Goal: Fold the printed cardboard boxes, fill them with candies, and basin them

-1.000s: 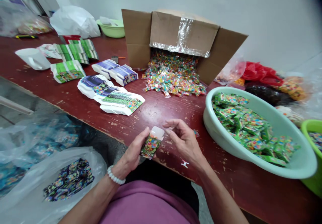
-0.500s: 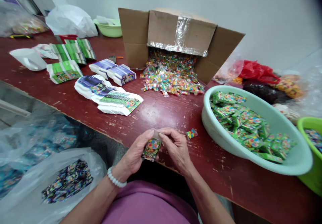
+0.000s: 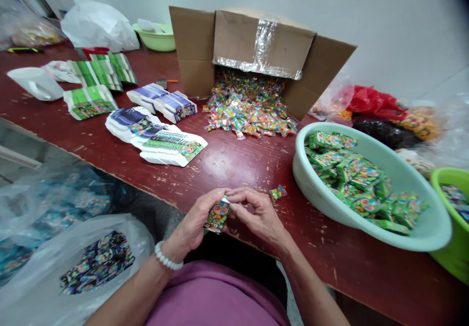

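Observation:
A small green printed box [image 3: 217, 215] is held at the table's front edge, its printed face up. My left hand [image 3: 197, 221] wraps round its left side, with a beaded bracelet on the wrist. At the box's top end, the thumb and fingers of my right hand [image 3: 252, 213] pinch a white flap. Just beyond my right hand lies one wrapped candy packet [image 3: 278, 193]. Flat printed cartons [image 3: 172, 145] lie fanned out farther back on the left.
An open cardboard box [image 3: 262, 43] spills wrapped candies [image 3: 249, 113] onto the red table [image 3: 234, 165]. On the right stands a pale green basin [image 3: 315, 199] of small green boxes. A white mug [image 3: 36, 84] and banded carton stacks [image 3: 90, 102] are at left; plastic bags [image 3: 142, 233] lie below.
The flap at the box's top has come down between my fingers, and less of it shows. Both hands stay on the box. The whole view has shifted slightly.

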The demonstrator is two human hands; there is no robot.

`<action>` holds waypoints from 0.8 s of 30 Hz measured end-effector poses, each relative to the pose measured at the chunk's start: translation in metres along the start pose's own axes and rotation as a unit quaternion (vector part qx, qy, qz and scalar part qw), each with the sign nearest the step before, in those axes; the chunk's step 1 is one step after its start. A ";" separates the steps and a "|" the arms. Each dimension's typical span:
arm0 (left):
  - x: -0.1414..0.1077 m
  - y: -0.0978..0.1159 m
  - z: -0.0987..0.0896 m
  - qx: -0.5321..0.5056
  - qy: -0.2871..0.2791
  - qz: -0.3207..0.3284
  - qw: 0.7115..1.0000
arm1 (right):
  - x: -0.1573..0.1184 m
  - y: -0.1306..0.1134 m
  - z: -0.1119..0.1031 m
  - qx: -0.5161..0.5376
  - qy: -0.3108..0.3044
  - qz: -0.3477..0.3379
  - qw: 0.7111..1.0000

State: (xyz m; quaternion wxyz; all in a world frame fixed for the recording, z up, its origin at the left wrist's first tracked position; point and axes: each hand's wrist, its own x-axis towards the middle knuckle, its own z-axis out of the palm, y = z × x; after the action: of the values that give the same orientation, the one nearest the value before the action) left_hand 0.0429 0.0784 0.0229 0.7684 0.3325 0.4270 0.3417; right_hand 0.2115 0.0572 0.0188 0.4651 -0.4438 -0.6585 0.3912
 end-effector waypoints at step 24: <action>0.007 -0.002 0.001 -0.120 0.046 -0.046 0.991 | -0.014 -0.002 0.028 -0.177 0.029 -0.043 0.983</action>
State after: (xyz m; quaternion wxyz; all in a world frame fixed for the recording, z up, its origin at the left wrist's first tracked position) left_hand 0.0469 0.0829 0.0185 0.7972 0.2022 0.4326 0.3694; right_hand 0.1864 0.0402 0.0089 0.4144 -0.5014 -0.7223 0.2348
